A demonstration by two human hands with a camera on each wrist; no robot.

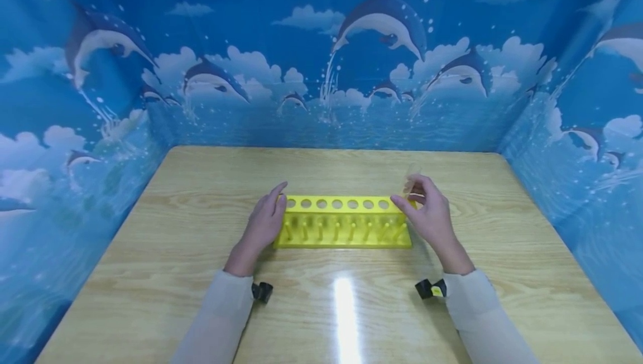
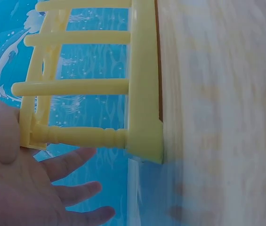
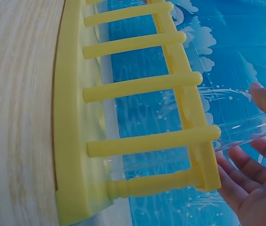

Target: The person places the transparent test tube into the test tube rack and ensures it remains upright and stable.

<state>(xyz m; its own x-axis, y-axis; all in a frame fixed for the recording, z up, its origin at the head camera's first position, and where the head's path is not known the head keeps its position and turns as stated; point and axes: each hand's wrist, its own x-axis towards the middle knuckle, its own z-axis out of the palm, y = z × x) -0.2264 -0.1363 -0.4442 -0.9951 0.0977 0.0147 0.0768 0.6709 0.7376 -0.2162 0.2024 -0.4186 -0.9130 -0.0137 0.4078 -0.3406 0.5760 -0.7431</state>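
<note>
A yellow test tube rack with a row of round holes and upright pegs stands on the table. My left hand rests against its left end, the thumb along the top shelf. In the left wrist view, that hand's fingers reach out straight and spread past the rack's end. At the right end, my right hand surrounds a clear test tube rising above the top shelf. Its thumb stands apart from the tube, the other fingers loosely bent beside it. Behind the pegs, the tube's lower part is only faintly visible.
The pale wooden table carries a bright light reflection in front of the rack. A blue curtain printed with dolphins surrounds the back and both sides. Small black devices sit at both wrists, by the white sleeves.
</note>
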